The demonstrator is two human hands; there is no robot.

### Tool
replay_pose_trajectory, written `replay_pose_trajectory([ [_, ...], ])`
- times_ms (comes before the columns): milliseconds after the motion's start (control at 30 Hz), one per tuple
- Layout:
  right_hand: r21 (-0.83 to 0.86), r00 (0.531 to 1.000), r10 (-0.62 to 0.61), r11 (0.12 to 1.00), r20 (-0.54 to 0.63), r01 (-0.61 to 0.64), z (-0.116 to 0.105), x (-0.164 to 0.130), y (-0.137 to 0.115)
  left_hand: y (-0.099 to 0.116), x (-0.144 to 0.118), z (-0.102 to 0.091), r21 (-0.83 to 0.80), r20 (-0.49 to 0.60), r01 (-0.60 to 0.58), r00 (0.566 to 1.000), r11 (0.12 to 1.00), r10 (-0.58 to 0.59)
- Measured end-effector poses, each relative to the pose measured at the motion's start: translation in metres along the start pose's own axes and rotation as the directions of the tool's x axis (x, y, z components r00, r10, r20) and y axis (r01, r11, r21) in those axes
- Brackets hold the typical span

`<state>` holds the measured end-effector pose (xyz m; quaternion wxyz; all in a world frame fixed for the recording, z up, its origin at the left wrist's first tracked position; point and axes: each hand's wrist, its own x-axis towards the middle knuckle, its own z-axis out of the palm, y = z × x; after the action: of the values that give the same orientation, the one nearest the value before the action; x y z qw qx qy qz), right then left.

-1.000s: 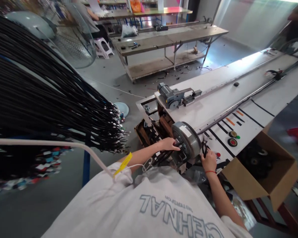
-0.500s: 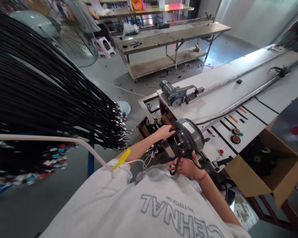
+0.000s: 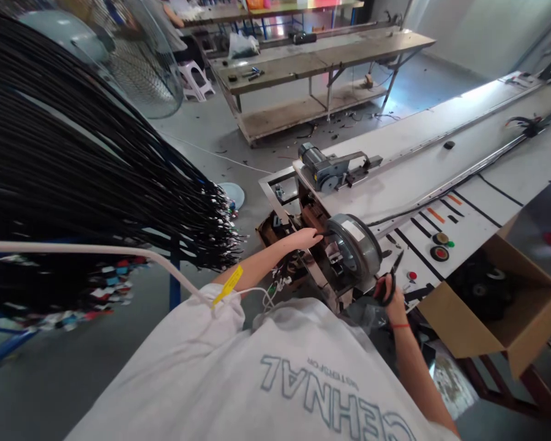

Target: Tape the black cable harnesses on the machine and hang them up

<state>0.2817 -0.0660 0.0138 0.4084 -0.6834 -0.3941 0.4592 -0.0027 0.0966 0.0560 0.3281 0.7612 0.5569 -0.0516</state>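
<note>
My left hand [image 3: 305, 237] reaches to the left face of a grey round winding drum [image 3: 357, 246] at the end of the long white bench [image 3: 422, 177]. Its fingers pinch a thin black cable [image 3: 326, 233] at the drum's hub. My right hand [image 3: 392, 297] is just right of and below the drum. It grips black scissors [image 3: 393, 275] whose blades point up and to the right, over the bench's control buttons [image 3: 439, 245]. A red band is on my right wrist.
A thick hanging bundle of black cables [image 3: 96, 177] fills the left. An open cardboard box [image 3: 523, 318] holding black coils stands at the right. A grey motor [image 3: 324, 172] sits behind the drum. Wooden benches [image 3: 312, 67], a floor fan [image 3: 138, 67] and a seated person are farther back.
My right hand, which was under the drum's front half a second ago, has moved right and up with the scissors. My left hand stays at the drum's hub.
</note>
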Motion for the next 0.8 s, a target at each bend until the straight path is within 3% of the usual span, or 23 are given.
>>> replay_pose_trajectory([
  [33, -0.185, 0.997, 0.042, 0.981, -0.066, -0.053, -0.009, 0.017, 0.000, -0.002, -0.001, 0.002, -0.039, -0.002, 0.006, 1.000, 0.999, -0.006],
  [100, -0.489, 0.981, 0.089, 0.857, -0.173, -0.164, -0.027, 0.046, -0.005, -0.005, -0.004, 0.004, -0.120, 0.003, 0.015, 1.000, 0.993, -0.015],
  [167, -0.622, 0.969, 0.051, 0.758, -0.242, -0.195, -0.039, 0.056, -0.017, -0.010, -0.009, 0.005, -0.172, 0.022, 0.018, 1.000, 0.985, -0.015],
  [200, -0.624, 0.969, 0.022, 0.761, -0.247, -0.176, -0.041, 0.054, -0.025, -0.013, -0.011, 0.006, -0.177, 0.028, 0.019, 1.000, 0.984, -0.014],
  [267, -0.515, 0.991, 0.005, 0.854, -0.136, -0.075, -0.030, 0.036, -0.041, -0.018, -0.018, 0.006, -0.206, 0.055, 0.016, 0.998, 0.978, -0.005],
  [300, -0.411, 1.000, 0.022, 0.911, -0.005, -0.022, -0.018, 0.025, -0.049, -0.020, -0.022, 0.007, -0.253, 0.097, 0.014, 0.995, 0.967, 0.011],
  [333, -0.286, 0.986, 0.043, 0.958, 0.161, 0.005, 0.000, 0.013, -0.056, -0.022, -0.026, 0.008, -0.326, 0.164, 0.019, 0.986, 0.945, 0.037],
  [400, -0.039, 0.894, 0.039, 0.999, 0.446, -0.024, 0.043, -0.001, -0.067, -0.025, -0.037, 0.011, -0.506, 0.355, 0.063, 0.924, 0.860, 0.142],
  [433, 0.071, 0.865, 0.020, 0.995, 0.501, -0.064, 0.066, -0.003, -0.070, -0.026, -0.042, 0.012, -0.576, 0.455, 0.102, 0.864, 0.811, 0.215],
  [500, 0.280, 0.880, -0.009, 0.950, 0.474, -0.142, 0.105, 0.003, -0.073, -0.026, -0.051, 0.014, -0.647, 0.579, 0.148, 0.734, 0.748, 0.355],
  [533, 0.363, 0.903, -0.013, 0.918, 0.428, -0.159, 0.119, 0.008, -0.073, -0.025, -0.055, 0.016, -0.662, 0.594, 0.132, 0.692, 0.737, 0.410],
  [567, 0.425, 0.923, -0.014, 0.890, 0.384, -0.163, 0.131, 0.013, -0.072, -0.024, -0.057, 0.018, -0.669, 0.577, 0.083, 0.685, 0.739, 0.445],
  [600, 0.462, 0.941, -0.017, 0.874, 0.337, -0.150, 0.140, 0.016, -0.070, -0.022, -0.059, 0.021, -0.660, 0.526, 0.001, 0.714, 0.751, 0.462],
  [700, 0.469, 0.993, -0.034, 0.883, 0.111, -0.022, 0.161, 0.007, -0.058, -0.016, -0.059, 0.037, -0.435, 0.186, -0.283, 0.901, 0.855, 0.393],
  [733, 0.456, 0.999, -0.036, 0.890, 0.026, 0.020, 0.167, 0.000, -0.053, -0.015, -0.060, 0.045, -0.321, 0.065, -0.322, 0.931, 0.891, 0.360],
  [800, 0.441, 0.996, -0.023, 0.896, -0.083, 0.057, 0.180, -0.017, -0.041, -0.016, -0.068, 0.060, -0.181, -0.084, -0.329, 0.944, 0.927, 0.319],
])
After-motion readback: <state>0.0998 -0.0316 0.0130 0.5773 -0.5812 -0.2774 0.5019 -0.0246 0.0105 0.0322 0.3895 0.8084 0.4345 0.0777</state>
